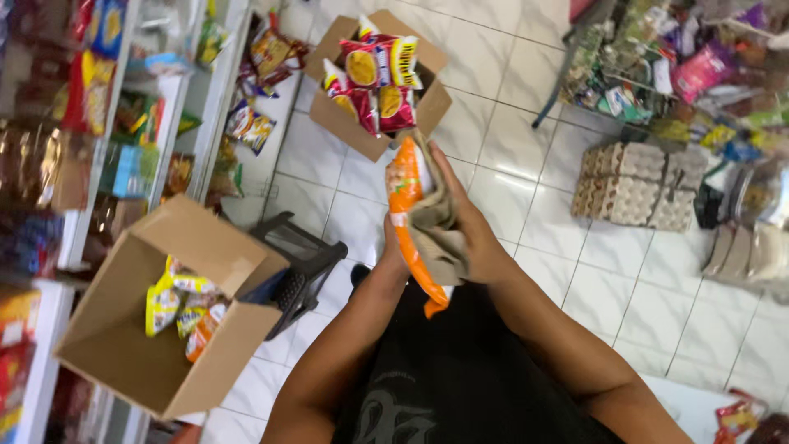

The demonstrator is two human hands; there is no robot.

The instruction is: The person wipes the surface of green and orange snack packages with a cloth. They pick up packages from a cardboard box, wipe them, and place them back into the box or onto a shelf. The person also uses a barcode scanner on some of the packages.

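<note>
An orange snack packet (pixel 407 215) stands on end in front of my chest. My left hand (pixel 392 248) grips it from behind, mostly hidden by the packet. My right hand (pixel 462 224) presses a beige cloth (pixel 436 230) flat against the packet's right side, fingers stretched upward. Both forearms meet above my dark shirt.
An open cardboard box (pixel 123 329) with a few yellow packets sits at lower left on a black stool (pixel 300 259). A second open box (pixel 349 123) full of red and yellow packets stands on the tiled floor ahead. Shelves (pixel 168 123) of snacks line the left. Egg trays (pixel 637 185) are stacked at right.
</note>
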